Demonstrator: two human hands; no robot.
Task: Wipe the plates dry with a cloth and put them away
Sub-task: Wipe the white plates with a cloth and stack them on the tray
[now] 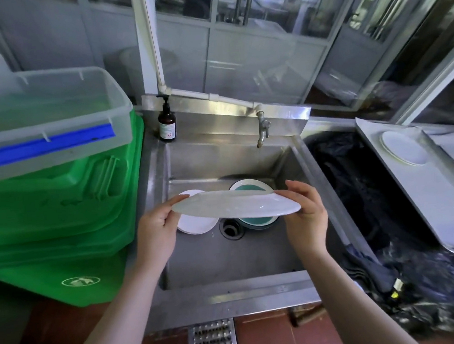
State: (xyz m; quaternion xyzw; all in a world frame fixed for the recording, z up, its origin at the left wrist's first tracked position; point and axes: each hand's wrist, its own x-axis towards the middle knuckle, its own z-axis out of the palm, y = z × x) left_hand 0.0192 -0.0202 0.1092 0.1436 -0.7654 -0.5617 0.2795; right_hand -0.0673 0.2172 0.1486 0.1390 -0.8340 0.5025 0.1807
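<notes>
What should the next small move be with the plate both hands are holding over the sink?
Probably carry the white plate right, toward the tray that already holds one plate. The left hand and right hand grip opposite rims, and no cloth shows in either hand.

White plate (236,204) between both hands, over sink (253,253)

A working kitchen's washing-up corner: a deep stainless steel sink (293,247) with a wall tap (262,129), a pump soap bottle (167,122), plates in the basin (194,223), and glazed partition panels (252,54) behind.
</notes>
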